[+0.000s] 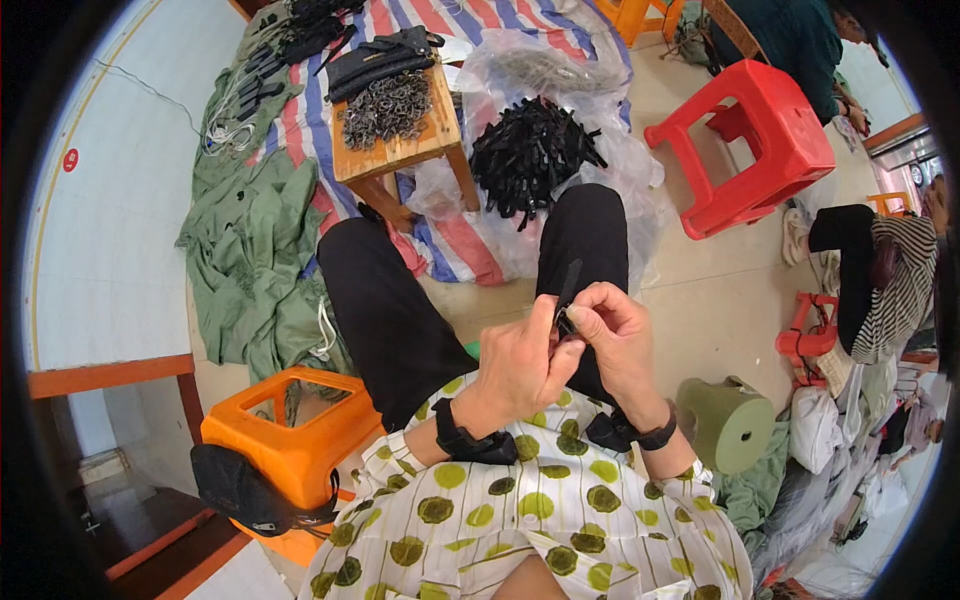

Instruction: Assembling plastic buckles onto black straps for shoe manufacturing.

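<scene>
A seated person is looking down at both hands, which are meeting over the lap at the centre of the view. The left hand (522, 362) and the right hand (612, 335) are pinching 1 narrow black strap (570, 283) between fingertips; its free end is sticking up toward 12 o'clock. The hands seem to be working a small piece onto its lower end, though that piece is too small to make out.

At 12 o'clock, a heap of black straps (530, 150) is lying on clear plastic sheeting (610, 90) on the floor. At 11 o'clock, a small wooden table (400, 150) is carrying a pile of metal rings (388, 108) and a neat stack of black straps (380, 60). Judging by the large heap, much work is remaining.

An orange stool (300, 440) is sitting at 8 o'clock and a red stool (760, 140) at 2 o'clock.
</scene>
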Available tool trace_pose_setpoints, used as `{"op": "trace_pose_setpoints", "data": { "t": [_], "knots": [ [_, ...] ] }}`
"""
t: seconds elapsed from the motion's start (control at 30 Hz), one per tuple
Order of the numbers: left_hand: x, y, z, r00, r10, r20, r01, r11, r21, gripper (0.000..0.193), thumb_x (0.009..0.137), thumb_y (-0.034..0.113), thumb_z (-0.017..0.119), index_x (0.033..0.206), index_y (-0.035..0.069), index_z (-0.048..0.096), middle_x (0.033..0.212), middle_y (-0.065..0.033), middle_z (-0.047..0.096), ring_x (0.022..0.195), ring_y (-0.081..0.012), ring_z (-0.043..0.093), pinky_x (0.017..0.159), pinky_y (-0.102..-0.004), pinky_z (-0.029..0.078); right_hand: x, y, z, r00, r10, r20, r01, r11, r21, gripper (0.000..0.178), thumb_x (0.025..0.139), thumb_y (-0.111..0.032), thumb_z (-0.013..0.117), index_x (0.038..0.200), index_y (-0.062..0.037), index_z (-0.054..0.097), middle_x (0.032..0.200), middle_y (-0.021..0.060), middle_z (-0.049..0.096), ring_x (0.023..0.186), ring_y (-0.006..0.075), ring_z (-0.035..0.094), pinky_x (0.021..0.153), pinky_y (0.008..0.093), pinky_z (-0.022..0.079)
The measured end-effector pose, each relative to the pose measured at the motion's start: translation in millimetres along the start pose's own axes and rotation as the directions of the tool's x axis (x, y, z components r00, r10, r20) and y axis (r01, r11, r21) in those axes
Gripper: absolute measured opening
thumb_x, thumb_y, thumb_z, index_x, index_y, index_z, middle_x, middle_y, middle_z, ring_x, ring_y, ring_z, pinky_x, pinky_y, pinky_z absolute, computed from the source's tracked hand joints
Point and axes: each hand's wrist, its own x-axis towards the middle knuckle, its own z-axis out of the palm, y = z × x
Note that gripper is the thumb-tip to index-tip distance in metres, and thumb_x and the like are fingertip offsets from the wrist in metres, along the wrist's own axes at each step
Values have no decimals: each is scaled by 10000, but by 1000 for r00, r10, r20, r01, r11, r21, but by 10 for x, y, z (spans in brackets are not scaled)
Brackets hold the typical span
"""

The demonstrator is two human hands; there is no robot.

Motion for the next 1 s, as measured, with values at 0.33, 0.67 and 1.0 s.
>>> {"op": "trace_pose_setpoints", "data": {
  "t": [0.33,0.67,1.0],
  "knots": [
    [4,-11,-4,996,19,-83,-9,993,117,302,838,246,537,989,-9,480,623,-135,550,536,-308,569,488,-389,435,-38,3,-11,995,99,1,-99,995,29,121,885,-115,574,893,5,580,784,12,589,681,58,566,623,201,508],
    [-36,-62,74,999,-49,9,48,995,89,322,873,242,493,1035,-35,470,670,-162,575,573,-335,584,509,-404,444,5,-35,-165,959,262,106,-261,965,-20,132,874,-113,590,912,12,609,774,27,618,667,62,584,602,199,513],
    [-28,-59,76,1000,-6,-28,7,1000,29,321,899,269,473,1029,-24,471,648,-152,567,570,-333,586,508,-398,441,-30,-77,-156,964,254,81,-256,966,16,134,869,-104,594,919,19,615,760,33,623,623,67,579,585,189,501]
  ]
}}
